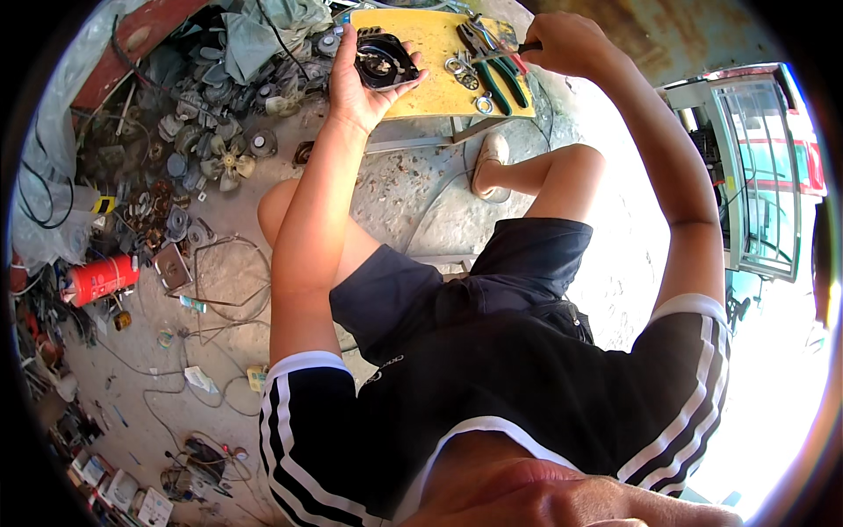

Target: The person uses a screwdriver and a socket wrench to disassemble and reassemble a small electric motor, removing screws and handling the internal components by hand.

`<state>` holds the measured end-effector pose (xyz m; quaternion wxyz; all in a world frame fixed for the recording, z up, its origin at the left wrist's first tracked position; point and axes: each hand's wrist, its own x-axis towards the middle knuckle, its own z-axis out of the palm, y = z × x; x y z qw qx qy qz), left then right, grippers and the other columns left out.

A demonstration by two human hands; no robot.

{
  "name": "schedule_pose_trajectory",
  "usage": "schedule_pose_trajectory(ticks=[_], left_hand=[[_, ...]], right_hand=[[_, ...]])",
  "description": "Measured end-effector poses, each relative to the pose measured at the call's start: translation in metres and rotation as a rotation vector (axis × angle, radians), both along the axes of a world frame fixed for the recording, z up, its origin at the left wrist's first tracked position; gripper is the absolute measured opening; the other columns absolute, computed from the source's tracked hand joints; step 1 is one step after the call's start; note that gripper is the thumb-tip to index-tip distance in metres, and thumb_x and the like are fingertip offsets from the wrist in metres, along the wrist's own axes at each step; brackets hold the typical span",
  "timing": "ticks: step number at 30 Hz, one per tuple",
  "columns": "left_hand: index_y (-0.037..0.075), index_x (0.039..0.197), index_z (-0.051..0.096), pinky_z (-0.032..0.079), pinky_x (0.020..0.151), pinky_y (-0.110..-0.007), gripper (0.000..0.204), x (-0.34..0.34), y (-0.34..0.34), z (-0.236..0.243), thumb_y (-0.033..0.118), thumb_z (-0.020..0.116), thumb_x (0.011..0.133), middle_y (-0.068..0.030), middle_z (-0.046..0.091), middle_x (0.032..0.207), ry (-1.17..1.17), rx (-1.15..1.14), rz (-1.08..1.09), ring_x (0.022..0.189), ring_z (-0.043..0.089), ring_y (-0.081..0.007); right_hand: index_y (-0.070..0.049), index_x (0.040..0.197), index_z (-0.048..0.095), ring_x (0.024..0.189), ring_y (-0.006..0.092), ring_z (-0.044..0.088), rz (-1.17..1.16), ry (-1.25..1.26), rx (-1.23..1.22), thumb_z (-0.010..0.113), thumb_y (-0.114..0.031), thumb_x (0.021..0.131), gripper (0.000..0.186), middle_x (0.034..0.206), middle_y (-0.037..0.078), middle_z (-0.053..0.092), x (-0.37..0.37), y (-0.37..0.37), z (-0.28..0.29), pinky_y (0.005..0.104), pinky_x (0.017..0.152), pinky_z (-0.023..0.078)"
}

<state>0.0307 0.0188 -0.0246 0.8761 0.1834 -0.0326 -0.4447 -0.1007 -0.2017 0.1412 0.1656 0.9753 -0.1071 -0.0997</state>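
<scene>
My left hand (pixel 358 95) holds a black motor housing (pixel 385 61) over the table's left end, palm up and fingers curled round its rim. Metal parts show inside the round hollow of the housing. Above the table's right side my right hand (pixel 566 44) is closed round the dark handle of a screwdriver (pixel 529 47), its slim metal shaft pointing left. Under that shaft lie green-handled pliers (pixel 499 86), with their handles toward me. Several metal rings (pixel 457 66) are beside the pliers, and one separate ring (pixel 483 104) lies nearer the table edge.
The yellow tabletop (pixel 421 107) stands in front of my knees. Old motors and fan parts (pixel 230 165) are heaped on the floor at left, near a red cylinder (pixel 101 279) and loose cables (pixel 189 338). A glass-fronted cabinet (pixel 757 171) stands at right.
</scene>
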Motion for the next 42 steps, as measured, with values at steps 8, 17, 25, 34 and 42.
schedule_pose_trajectory(ticks=[8, 17, 25, 34, 42], left_hand=[[0.004, 0.119, 0.055, 0.048, 0.098, -0.064, 0.07, -0.004, 0.001, 0.004, 0.066, 0.059, 0.087, -0.0253, 0.062, 0.115, -0.059, 0.03, -0.02, 0.11, 0.06, -0.0447], [0.002, 0.133, 0.049, 0.048, 0.097, -0.063, 0.09, -0.016, 0.016, 0.012, 0.078, 0.037, 0.088, -0.022, 0.061, 0.123, -0.139, 0.076, -0.036, 0.111, 0.061, -0.042], [0.005, 0.132, 0.054, 0.051, 0.098, -0.038, 0.081, -0.022, 0.019, 0.002, 0.073, 0.031, 0.094, -0.0109, 0.064, 0.123, -0.517, 0.263, -0.031, 0.114, 0.062, -0.0219], [0.009, 0.124, 0.06, 0.03, 0.112, -0.037, 0.09, -0.032, 0.007, -0.009, 0.082, 0.021, 0.089, -0.0094, 0.052, 0.136, -0.713, 0.59, -0.045, 0.129, 0.043, -0.0181], [0.013, 0.127, 0.06, 0.026, 0.114, -0.039, 0.095, -0.022, 0.008, -0.014, 0.085, 0.014, 0.086, -0.0129, 0.051, 0.137, -0.718, 0.627, -0.097, 0.132, 0.041, -0.0212]], right_hand=[[-0.009, 0.106, 0.074, 0.08, 0.0254, 0.069, -0.013, -0.153, 0.185, 0.067, -0.03, 0.089, 0.027, 0.088, 0.012, 0.072, -0.021, 0.004, 0.013, 0.0379, 0.073, 0.053], [-0.007, 0.134, 0.06, 0.074, 0.0043, 0.051, -0.182, -0.364, 1.254, 0.063, -0.019, 0.097, 0.038, 0.093, -0.001, 0.063, -0.106, 0.074, -0.018, 0.0214, 0.066, 0.046], [-0.004, 0.126, 0.064, 0.09, 0.0155, 0.063, -0.176, -0.598, 1.148, 0.067, -0.014, 0.093, 0.035, 0.1, 0.009, 0.068, -0.127, 0.097, -0.056, 0.0276, 0.086, 0.048], [-0.011, 0.118, 0.069, 0.075, 0.0262, 0.066, -0.029, -0.603, 0.782, 0.068, -0.015, 0.088, 0.03, 0.094, 0.01, 0.065, -0.127, 0.11, -0.048, 0.0364, 0.07, 0.053], [-0.011, 0.116, 0.07, 0.075, 0.0275, 0.066, -0.122, -0.608, 0.779, 0.067, -0.019, 0.088, 0.029, 0.092, 0.01, 0.065, -0.14, 0.101, -0.052, 0.0363, 0.069, 0.051]])
